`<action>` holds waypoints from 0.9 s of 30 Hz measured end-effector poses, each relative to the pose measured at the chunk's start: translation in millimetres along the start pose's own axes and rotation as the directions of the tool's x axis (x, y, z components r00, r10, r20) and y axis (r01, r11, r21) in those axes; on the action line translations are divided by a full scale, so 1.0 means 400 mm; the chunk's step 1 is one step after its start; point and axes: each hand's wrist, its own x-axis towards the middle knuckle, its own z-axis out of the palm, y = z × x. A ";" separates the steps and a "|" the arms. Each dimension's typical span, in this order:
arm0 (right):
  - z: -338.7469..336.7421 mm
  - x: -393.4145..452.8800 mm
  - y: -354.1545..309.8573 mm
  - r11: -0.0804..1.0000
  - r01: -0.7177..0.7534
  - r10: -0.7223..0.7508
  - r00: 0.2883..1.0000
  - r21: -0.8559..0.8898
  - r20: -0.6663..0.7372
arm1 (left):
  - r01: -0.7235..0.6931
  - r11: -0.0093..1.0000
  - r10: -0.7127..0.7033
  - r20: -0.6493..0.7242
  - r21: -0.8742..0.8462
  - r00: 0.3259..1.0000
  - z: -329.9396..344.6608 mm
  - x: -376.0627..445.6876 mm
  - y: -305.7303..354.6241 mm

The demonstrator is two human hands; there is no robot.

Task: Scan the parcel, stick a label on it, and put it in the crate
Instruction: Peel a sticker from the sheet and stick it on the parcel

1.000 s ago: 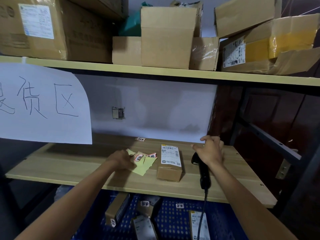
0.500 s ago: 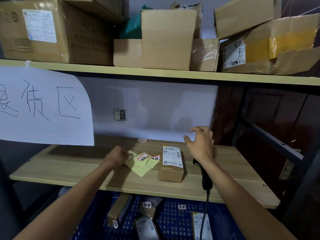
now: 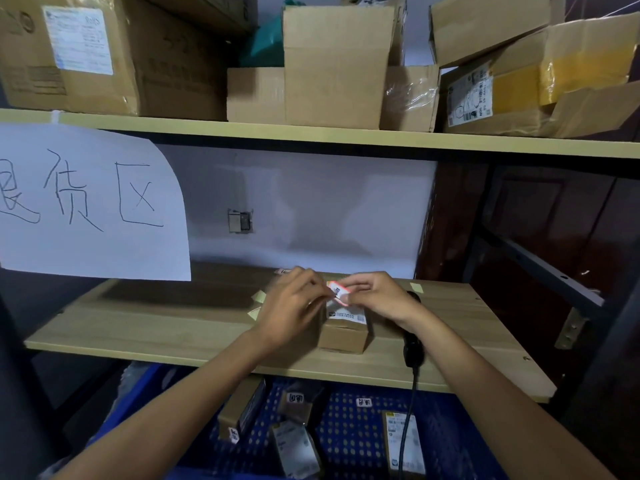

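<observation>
A small cardboard parcel with a white shipping label on top sits on the wooden shelf. Just above its far end, my left hand and my right hand pinch a small red-edged sticker label between their fingertips. The yellow backing sheets lie mostly hidden behind my left hand. The black barcode scanner lies on the shelf under my right wrist, its cable hanging down. Below the shelf stands the blue crate holding several labelled parcels.
Cardboard boxes crowd the upper shelf. A white handwritten paper sign hangs at the left. A small yellow scrap lies on the shelf behind my right hand. A dark metal frame stands at the right.
My right hand has let go of the scanner and come left to meet my left hand over the parcel. Both now hold a sticker lifted off the yellow sheets.
</observation>
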 end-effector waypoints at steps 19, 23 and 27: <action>0.080 -0.090 0.091 0.940 0.084 -0.156 0.967 -0.330 -0.200 | 0.301 0.946 -0.191 0.539 -0.122 0.820 0.096 -0.028 0.016; 0.078 -0.077 0.096 0.959 0.061 -0.125 0.967 -0.275 -0.222 | 0.338 0.931 -0.214 0.543 -0.139 0.812 0.098 -0.024 0.015; 0.072 -0.064 0.109 0.938 0.058 -0.136 0.968 -0.342 -0.210 | 0.360 0.921 -0.206 0.596 -0.151 0.776 0.092 -0.020 0.011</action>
